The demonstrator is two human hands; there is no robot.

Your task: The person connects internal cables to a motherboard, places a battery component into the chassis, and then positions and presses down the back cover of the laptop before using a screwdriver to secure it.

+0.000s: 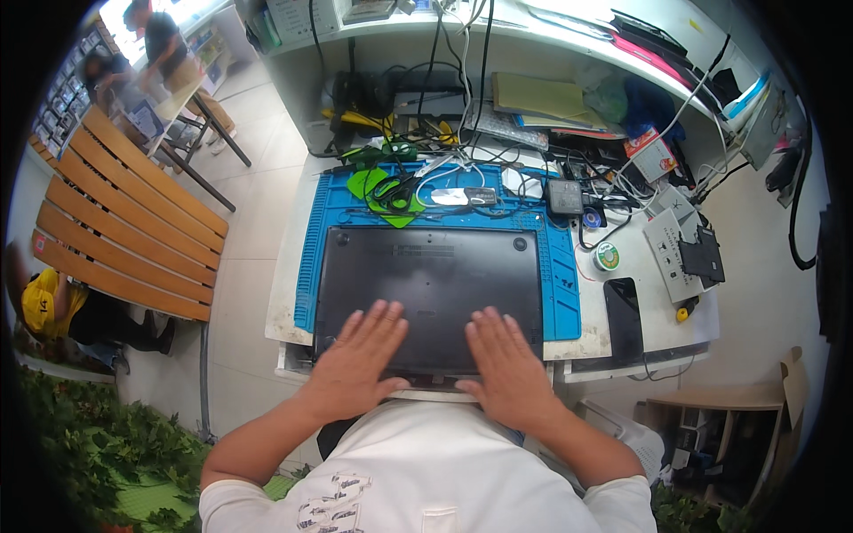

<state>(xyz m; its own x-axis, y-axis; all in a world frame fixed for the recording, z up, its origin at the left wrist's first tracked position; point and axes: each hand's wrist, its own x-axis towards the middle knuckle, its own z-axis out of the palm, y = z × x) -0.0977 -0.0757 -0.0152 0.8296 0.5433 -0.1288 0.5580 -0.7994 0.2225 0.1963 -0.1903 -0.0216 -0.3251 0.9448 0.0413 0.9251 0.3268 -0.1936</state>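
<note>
A black laptop (426,284) lies bottom side up on a blue mat (560,284), its round feet and vent slots showing. My left hand (355,355) rests on the lower left part of its casing, fingers straight and a little apart. My right hand (505,364) lies likewise on the lower right part, fingers stretched out. Just beyond the laptop are cables, a green tool holder (400,209) and a dark power adapter (564,197).
A phone (624,315) and a solder spool (607,256) lie right of the mat. Cluttered shelves (533,40) rise behind. A slatted wooden bench (133,222) stands left, two people (164,62) behind it and another person (49,302) beside it. A bin (631,444) sits low right.
</note>
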